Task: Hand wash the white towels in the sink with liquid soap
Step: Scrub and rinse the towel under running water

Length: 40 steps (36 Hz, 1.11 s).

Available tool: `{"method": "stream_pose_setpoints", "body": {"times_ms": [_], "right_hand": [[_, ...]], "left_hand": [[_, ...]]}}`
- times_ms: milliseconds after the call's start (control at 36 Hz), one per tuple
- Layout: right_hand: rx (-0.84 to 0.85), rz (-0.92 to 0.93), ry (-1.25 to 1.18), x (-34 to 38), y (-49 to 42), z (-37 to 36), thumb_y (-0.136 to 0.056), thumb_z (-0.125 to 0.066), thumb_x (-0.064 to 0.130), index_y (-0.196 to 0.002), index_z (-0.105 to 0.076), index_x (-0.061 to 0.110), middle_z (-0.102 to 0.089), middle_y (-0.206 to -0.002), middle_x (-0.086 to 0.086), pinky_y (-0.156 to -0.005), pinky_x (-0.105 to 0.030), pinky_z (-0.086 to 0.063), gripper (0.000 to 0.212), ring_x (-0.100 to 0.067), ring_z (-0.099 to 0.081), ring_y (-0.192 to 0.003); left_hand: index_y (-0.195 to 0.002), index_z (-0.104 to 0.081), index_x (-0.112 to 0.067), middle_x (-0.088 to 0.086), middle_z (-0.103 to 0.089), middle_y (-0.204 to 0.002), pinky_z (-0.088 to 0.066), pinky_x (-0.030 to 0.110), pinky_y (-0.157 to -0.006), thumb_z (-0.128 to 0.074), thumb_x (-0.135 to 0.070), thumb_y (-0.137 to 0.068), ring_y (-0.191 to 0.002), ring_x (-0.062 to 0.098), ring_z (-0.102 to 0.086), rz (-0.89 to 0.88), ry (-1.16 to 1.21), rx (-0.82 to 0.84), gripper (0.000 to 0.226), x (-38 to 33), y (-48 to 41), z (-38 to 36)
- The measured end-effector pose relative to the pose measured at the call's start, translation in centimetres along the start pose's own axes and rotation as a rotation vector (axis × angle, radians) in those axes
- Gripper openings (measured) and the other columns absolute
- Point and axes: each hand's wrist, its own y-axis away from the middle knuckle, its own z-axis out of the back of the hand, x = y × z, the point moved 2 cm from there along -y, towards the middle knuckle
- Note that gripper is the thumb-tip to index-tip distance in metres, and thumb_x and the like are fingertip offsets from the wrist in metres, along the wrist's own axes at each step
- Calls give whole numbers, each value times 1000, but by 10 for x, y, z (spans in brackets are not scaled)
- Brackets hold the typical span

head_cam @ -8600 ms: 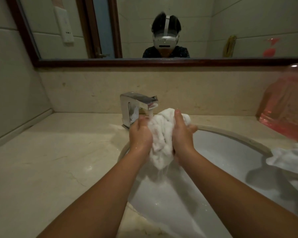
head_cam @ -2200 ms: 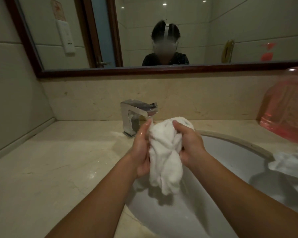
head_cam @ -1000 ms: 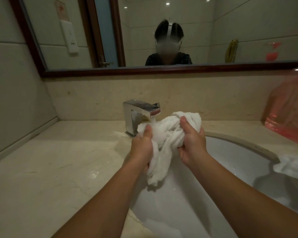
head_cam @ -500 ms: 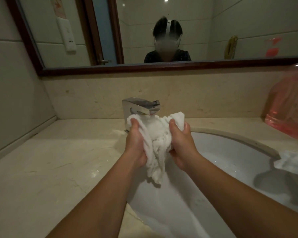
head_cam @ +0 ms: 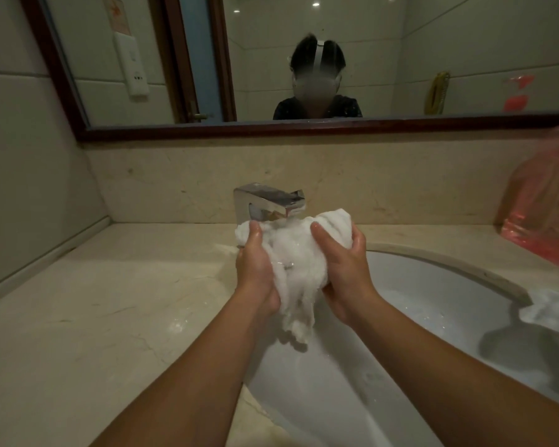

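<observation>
The left hand [head_cam: 257,269] and right hand [head_cam: 344,275] each grasp one side of the wet towel [head_cam: 296,253], fingers curled into it. They hold it bunched over the sink's [head_cam: 439,285] back-left edge, its top just under the faucet [head_cam: 268,201] spout and its tail hanging above the basin. A second towel [head_cam: 552,312] drapes over the sink's right rim, near a pink bag [head_cam: 542,221]. The counter [head_cam: 94,301] spreads wide leftward to the wall.
</observation>
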Motion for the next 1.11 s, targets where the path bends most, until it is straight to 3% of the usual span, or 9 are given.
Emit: {"method": "stream_pose_setpoints", "body": {"times_ms": [194, 333, 444, 500, 583, 667, 833, 972, 1111], "right_hand": [[38, -148, 69, -10, -1, 4, -83, -81, 23, -138, -57, 23, -78, -121, -14, -85, -54, -65, 60, -37, -78, -105], [-55, -182, 70, -9, -1, -1, -92, -64, 23, -130, -66, -1, -76, -103, -20, -59, -36, -55, 45, -34, -72, -84], [-145, -199, -115, 1, 1, 2, -98, -51, 17, -120, -71, -2, -77, -114, -28, -90, -50, -63, 35, -40, -76, -104], [-192, -198, -211, 7, 2, 3, -97, -49, 19, -126, -69, 0, -77, -117, -26, -101, -57, -59, 40, -43, -75, -108], [-187, -189, -272, 17, 3, 6, -98, -43, 24, -127, -69, -2, -76, -117, -25, -97, -53, -60, 46, -42, -75, -105], [-95, -192, -223, 17, 4, 2, -99, -43, 35, -127, -72, -1, -75, -119, -27, -100, -51, -57, 54, -43, -74, -111], [1, -182, -6, 2, -1, -2, -89, -85, 30, -131, -69, 6, -78, -118, -23, -104, -61, -57, 51, -42, -77, -108], [-105, -198, 20, 7, -5, 4, -103, -59, 60, -124, -73, 14, -82, -109, -13, -101, -54, -60, 53, -34, -79, -102], [-101, -216, -46, 13, -8, 9, -106, -37, 70, -138, -65, 15, -79, -120, -15, -107, -57, -55, 69, -37, -76, -112]], "left_hand": [[-126, -69, -4, 26, -74, -119, -53, 58, -106, -32, -75, -103, -113, 44, -71, -106, 158, 46, 83, -18, 21, -3], [-129, -72, -11, 21, -74, -125, -52, 58, -108, -35, -72, -103, -117, 41, -71, -173, 189, -2, 75, -22, 24, 1], [-134, -69, -24, 12, -76, -126, -56, 61, -103, -63, -83, -74, -114, 38, -73, -217, 125, -143, 85, -17, 22, -1], [-136, -66, -27, 2, -74, -126, -54, 53, -107, -63, -77, -81, -117, 29, -70, -286, -8, -262, 74, -16, 22, -1], [-142, -60, -25, 0, -69, -129, -53, 49, -108, -54, -58, -103, -117, 26, -67, -351, -210, -314, 51, -14, 23, -3], [-141, -62, -25, 2, -73, -125, -58, 50, -103, -55, -62, -101, -112, 26, -72, -334, -235, -220, 55, -9, 24, -7], [-136, -66, -29, 4, -77, -124, -59, 52, -101, -58, -76, -82, -112, 27, -75, -346, -207, -96, 73, -9, 25, -8], [-145, -60, -30, -2, -69, -134, -53, 45, -108, -54, -59, -103, -122, 23, -66, -405, -151, -213, 52, -14, 22, -6], [-152, -53, -32, 1, -65, -140, -51, 53, -112, -50, -64, -103, -127, 27, -63, -354, -139, -232, 58, -13, 21, -6]]}}
